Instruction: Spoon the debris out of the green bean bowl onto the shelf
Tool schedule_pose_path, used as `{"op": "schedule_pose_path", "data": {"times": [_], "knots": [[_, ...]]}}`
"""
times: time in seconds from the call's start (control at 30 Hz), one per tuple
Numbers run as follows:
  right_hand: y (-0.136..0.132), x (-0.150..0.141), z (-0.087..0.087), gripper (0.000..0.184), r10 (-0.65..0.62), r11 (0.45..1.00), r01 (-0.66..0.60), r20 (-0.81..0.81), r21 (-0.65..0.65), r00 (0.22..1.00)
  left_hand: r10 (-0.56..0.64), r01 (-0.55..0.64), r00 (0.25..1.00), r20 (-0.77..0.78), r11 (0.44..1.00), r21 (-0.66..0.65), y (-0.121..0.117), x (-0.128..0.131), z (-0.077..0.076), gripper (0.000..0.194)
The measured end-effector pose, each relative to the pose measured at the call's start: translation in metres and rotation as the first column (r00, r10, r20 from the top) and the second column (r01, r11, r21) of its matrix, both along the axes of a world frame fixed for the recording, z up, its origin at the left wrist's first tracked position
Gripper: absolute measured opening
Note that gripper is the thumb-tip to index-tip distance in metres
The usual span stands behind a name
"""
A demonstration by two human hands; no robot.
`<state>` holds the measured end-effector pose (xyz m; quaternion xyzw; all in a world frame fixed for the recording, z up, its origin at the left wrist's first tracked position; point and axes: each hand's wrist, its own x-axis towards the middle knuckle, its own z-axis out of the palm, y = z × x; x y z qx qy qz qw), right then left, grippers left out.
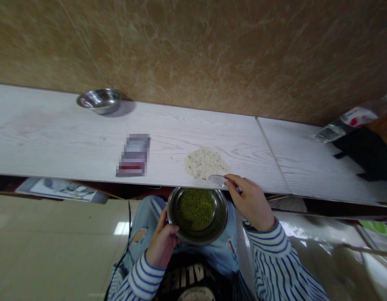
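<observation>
My left hand [164,243] grips the left rim of a metal bowl [223,219], its thumb over the edge. Green beans that look like mung beans [196,208] lie inside the bowl, which is over my lap, just below the table's front edge. My right hand [250,201] is closed on a clear plastic spoon [217,179]. The spoon's end reaches the near edge of a pile of white grains [204,162] with dark green specks, spread on the tabletop. What the spoon carries, if anything, is hard to make out.
A second metal bowl [101,100] stands against the wall at the back left. A pixelated phone-like object [133,155] lies left of the pile. On the right are a black item [367,154] and a plastic package [347,121]. The white table [168,121] is narrow.
</observation>
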<state>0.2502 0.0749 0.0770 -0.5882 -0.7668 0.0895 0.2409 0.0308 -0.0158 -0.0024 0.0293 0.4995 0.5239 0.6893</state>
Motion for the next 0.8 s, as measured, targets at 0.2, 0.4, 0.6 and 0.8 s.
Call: {"op": "schedule_pose_path", "data": {"times": [0.2, 0.4, 0.6, 0.8], "knots": [[-0.0003, -0.0037, 0.0000, 0.026, 0.011, 1.000, -0.011, -0.008, -0.002, 1.000, -0.006, 0.006, 1.000, -0.001, 1.000, 0.004, 0.0001, -0.0013, 0.0001, 0.079], [-0.0014, -0.0041, -0.0026, 0.026, 0.009, 0.999, -0.009, -0.011, -0.032, 1.000, -0.012, 0.012, 1.000, -0.025, 1.000, 0.004, -0.0002, -0.0020, -0.0009, 0.079], [0.0015, -0.0016, -0.0023, 0.026, -0.023, 1.000, 0.023, -0.013, -0.007, 1.000, -0.012, 0.012, 1.000, -0.009, 1.000, -0.003, -0.0001, -0.0019, 0.0000, 0.080], [0.0002, -0.0070, -0.0035, 0.026, -0.001, 0.999, 0.000, -0.032, -0.041, 0.999, -0.010, 0.010, 1.000, -0.017, 1.000, 0.007, -0.0005, -0.0022, 0.0034, 0.081]]}}
